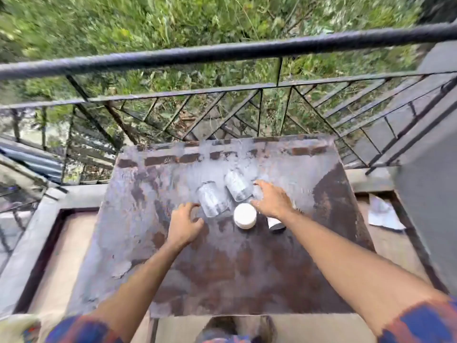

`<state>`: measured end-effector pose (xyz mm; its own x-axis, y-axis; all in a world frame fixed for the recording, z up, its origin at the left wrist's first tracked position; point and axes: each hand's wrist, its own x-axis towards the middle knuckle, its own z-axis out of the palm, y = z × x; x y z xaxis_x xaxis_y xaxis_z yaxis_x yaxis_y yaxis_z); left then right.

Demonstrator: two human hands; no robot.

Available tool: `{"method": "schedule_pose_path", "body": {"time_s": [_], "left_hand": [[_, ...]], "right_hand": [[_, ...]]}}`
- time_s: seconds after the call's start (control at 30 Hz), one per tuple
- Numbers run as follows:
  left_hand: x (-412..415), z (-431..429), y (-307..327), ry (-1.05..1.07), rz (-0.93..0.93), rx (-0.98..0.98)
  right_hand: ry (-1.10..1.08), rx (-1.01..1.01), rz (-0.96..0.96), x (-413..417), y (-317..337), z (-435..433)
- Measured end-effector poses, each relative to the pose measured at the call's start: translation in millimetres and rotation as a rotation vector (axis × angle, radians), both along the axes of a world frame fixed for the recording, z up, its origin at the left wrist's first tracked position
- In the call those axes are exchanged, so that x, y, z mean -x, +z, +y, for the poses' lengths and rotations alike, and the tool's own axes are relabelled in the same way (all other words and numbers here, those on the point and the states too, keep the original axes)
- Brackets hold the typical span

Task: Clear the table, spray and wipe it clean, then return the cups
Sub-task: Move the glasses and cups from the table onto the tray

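A: Head view, blurry, but I read it as the clearing step or the return step. I can't tell which; the table point(230, 268) is rusty and blotched either way, with no spray bottle or cloth in frame.

B: Hands?

A: Both mine are over the cluster at frame centre. My left hand point(184, 225) is fingers spread and curled, empty, just beside the nearer clear glass point(212, 198). My right hand point(272, 200) is open too, fingers splayed past the farther clear glass point(238, 184). Touching or only close? Can't tell, too smeared.

B: Count the cups.

A: Two clear glasses, side by side, centre of frame. One white cup point(245, 215) between my wrists, below the glasses. One dark cup point(276, 224) mostly hidden under my right forearm, lower right of the white one. Four vessels total, as far as I can see.

B: Next move?

A: My guess: if clearing, each hand closes round a glass. They stand tight together, so fingers need to slip between without knocking the neighbour. The glass looks slick, so I'd take a firm wrap.

B: Anything else?

A: Railing point(222, 52) across the top, greenery beyond, paper scrap point(384, 214) on the floor at right.
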<state>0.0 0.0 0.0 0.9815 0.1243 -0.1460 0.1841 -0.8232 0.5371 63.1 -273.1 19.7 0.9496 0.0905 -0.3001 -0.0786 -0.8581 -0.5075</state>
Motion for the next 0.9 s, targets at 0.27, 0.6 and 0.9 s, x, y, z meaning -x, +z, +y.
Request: {"method": "schedule_pose_path", "body": {"time_s": [0.27,0.6,0.9], "left_hand": [[-75,3,3,-0.76,0.114,-0.557],[-117,2,-33,-1.054,-0.128,-0.62],[-72,48,-25,-0.147,-0.032,0.276]], "right_hand": [[-0.118,0.003,0.129,-35,-15,41],[-0.29,-0.038,0.081,-42,-47,65],[-0.456,-0.177,-0.065,-34,-19,67]]}}
